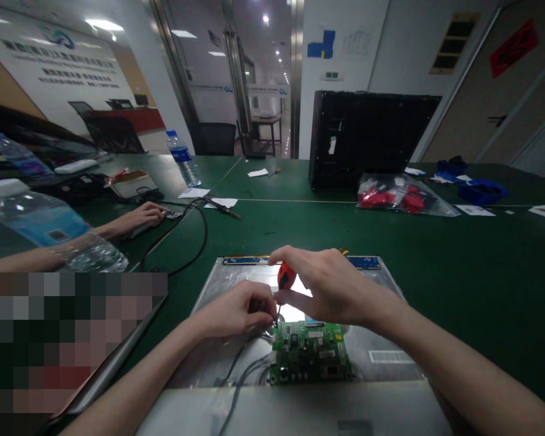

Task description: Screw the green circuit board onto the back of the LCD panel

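My right hand (331, 287) is closed on the red and black handle of a small screwdriver (287, 276), its shaft slanting down to the upper left corner of a green circuit board (309, 354). Beside the screwdriver's tip, my left hand (240, 307) has thumb and fingers pinched together; whatever they hold is hidden. The board sits on the silvery metal back of a flat display panel (386, 369) lying on the table. Grey cables (249, 366) run from the board's left side. Along the panel's far edge lies a narrow blue circuit strip (366, 262), partly covered by my right hand.
A black monitor housing (372, 139) stands behind, with a plastic bag of red items (399, 197) before it. Blue pouches (481, 191) lie at right. Water bottles (184, 160), a black cable (204, 233) and another person's hand (145, 215) are on the left.
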`<act>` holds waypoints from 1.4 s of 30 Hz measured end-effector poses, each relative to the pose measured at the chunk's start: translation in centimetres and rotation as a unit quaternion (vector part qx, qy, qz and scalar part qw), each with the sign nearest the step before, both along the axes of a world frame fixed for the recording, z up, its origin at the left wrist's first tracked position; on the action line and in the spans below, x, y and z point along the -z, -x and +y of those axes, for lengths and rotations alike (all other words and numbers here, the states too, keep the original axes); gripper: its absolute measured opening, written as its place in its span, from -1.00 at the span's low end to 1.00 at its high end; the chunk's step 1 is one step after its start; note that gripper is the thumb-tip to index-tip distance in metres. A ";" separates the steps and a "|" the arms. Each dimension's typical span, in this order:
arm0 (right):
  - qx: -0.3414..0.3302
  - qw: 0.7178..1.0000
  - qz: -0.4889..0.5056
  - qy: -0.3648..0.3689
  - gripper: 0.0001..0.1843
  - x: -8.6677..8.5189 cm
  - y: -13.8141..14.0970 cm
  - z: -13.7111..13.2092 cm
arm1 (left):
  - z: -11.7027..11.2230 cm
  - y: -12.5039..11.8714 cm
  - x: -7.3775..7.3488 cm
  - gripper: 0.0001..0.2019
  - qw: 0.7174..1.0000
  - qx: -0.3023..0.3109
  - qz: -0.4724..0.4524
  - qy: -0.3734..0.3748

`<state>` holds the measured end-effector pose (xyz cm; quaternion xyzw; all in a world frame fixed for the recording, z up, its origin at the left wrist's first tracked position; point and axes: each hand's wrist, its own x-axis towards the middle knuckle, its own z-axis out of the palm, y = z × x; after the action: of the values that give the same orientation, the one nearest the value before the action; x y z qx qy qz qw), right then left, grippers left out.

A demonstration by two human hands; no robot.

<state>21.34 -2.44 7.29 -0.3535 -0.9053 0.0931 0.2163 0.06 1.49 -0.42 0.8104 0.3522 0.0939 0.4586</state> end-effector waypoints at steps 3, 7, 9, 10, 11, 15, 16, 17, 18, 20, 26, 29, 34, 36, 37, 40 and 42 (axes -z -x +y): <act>-0.014 1.000 -0.001 0.010 -0.60 0.0 0.0 0.0 | 0.2 0.1 0.0 -0.85 1.000 -0.009 -0.022 -0.018; -0.021 1.000 0.007 0.021 -0.63 -0.1 -0.1 -0.1 | 0.7 0.4 0.5 -0.88 0.998 -0.027 -0.028 -0.057; -0.015 1.000 0.009 0.013 -0.63 0.0 0.0 -0.1 | 1.0 0.6 0.8 -0.87 0.994 -0.042 -0.013 -0.096; -0.011 1.000 0.009 0.009 -0.64 0.1 0.0 0.0 | 1.1 0.7 0.9 -0.87 0.992 -0.049 -0.006 -0.114; -0.008 1.000 0.009 0.004 -0.64 0.2 0.1 0.0 | 1.2 0.7 1.0 -0.87 0.990 -0.054 -0.001 -0.130; -0.007 1.000 0.007 -0.017 -0.62 0.5 0.2 0.0 | 1.0 0.6 0.9 -0.93 0.982 -0.060 0.020 -0.176; -0.010 1.000 0.006 -0.017 -0.62 0.4 0.1 0.0 | 0.9 0.5 0.8 -0.94 0.981 -0.058 0.023 -0.185; -0.014 1.000 0.007 -0.014 -0.63 0.3 0.1 0.0 | 0.8 0.4 0.7 -0.94 0.980 -0.054 0.023 -0.191; -0.018 1.000 0.009 -0.007 -0.63 0.2 0.1 -0.1 | 0.7 0.3 0.6 -0.95 0.979 -0.048 0.020 -0.195; -0.030 0.999 0.014 0.007 -0.64 0.0 0.0 -0.2 | 0.5 0.2 0.5 -0.94 0.981 -0.033 0.011 -0.193; -0.015 1.000 0.020 -0.010 -0.67 0.4 0.3 -0.1 | 0.3 0.3 0.3 -0.90 0.990 0.000 -0.023 -0.137; -0.011 0.999 0.016 -0.030 -0.71 0.8 0.4 0.1 | 0.0 0.2 0.0 -0.87 0.994 0.017 -0.020 -0.110; -0.018 1.000 0.010 -0.017 -0.66 0.1 0.1 -0.2 | -0.5 0.0 -0.3 -0.90 0.997 0.009 -0.008 -0.081; -0.025 1.000 0.010 -0.007 -0.62 -0.2 0.0 -0.3 | -0.4 0.0 -0.2 -0.92 0.997 0.015 0.002 -0.072; -0.026 1.000 0.009 -0.004 -0.60 -0.3 0.0 -0.3 | -0.4 -0.1 -0.3 -0.92 0.998 0.021 0.008 -0.066; -0.019 1.000 0.016 -0.005 -0.57 -0.1 0.0 -0.2 | -0.3 -0.2 -0.3 -0.93 0.998 0.028 0.013 -0.052; -0.015 1.000 0.021 -0.009 -0.59 0.2 0.1 0.0 | -0.3 -0.3 -0.4 -0.94 0.999 0.027 0.001 -0.041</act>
<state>21.20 -2.48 7.05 -0.3361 -0.9064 0.0958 0.2373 0.33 1.16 -0.03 0.8382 0.3261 0.0948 0.4267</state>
